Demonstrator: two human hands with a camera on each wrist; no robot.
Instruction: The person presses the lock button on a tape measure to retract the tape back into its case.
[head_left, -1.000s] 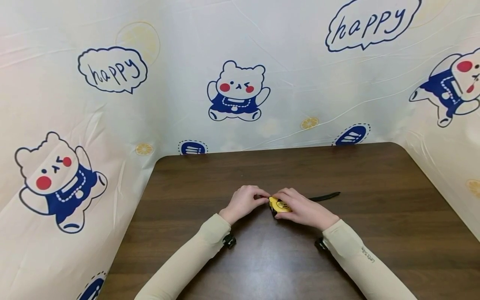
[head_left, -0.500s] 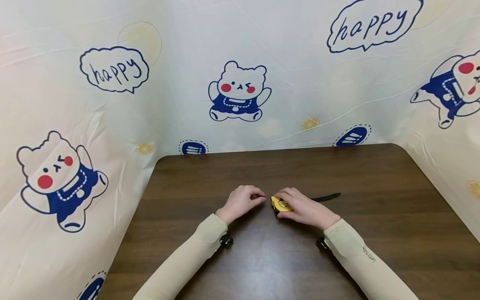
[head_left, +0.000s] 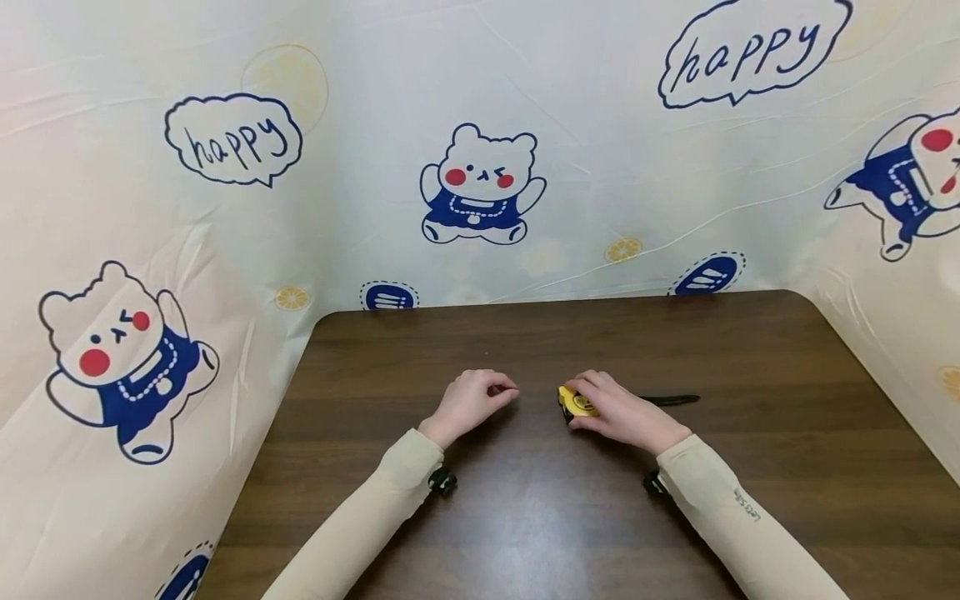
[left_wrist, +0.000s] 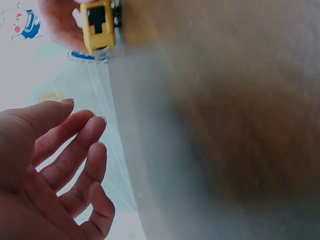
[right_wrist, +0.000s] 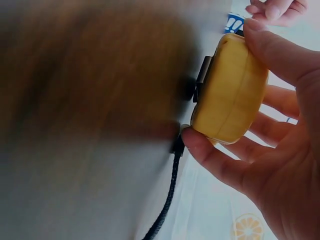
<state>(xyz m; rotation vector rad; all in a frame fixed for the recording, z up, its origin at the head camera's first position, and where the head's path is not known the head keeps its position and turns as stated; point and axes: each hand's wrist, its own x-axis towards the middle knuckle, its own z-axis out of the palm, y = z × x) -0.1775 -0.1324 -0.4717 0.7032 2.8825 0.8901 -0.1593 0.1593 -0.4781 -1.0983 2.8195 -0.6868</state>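
My right hand (head_left: 626, 417) grips a yellow and black tape measure (head_left: 579, 403) just above or on the table; the head view does not settle which. In the right wrist view, thumb and fingers span the yellow case (right_wrist: 232, 90). A black strap (head_left: 671, 400) trails from it to the right. My left hand (head_left: 468, 404) is apart from the case, its fingers loosely bent. Nothing shows between the thumb and fingers (left_wrist: 70, 165) in the left wrist view. The metal end hook (left_wrist: 102, 52) sits at the case's mouth, with no blade seen drawn out.
The brown wooden table (head_left: 525, 517) spreads beneath both arms. A pale curtain (head_left: 585, 150) printed with cartoon bears surrounds its back and sides. Each wrist carries a small black camera, one of them the left wrist camera (head_left: 442, 482).
The left hand has drawn away to the left from the tape measure's front. The right hand has shifted slightly right with the tape measure, and the strap moved along.
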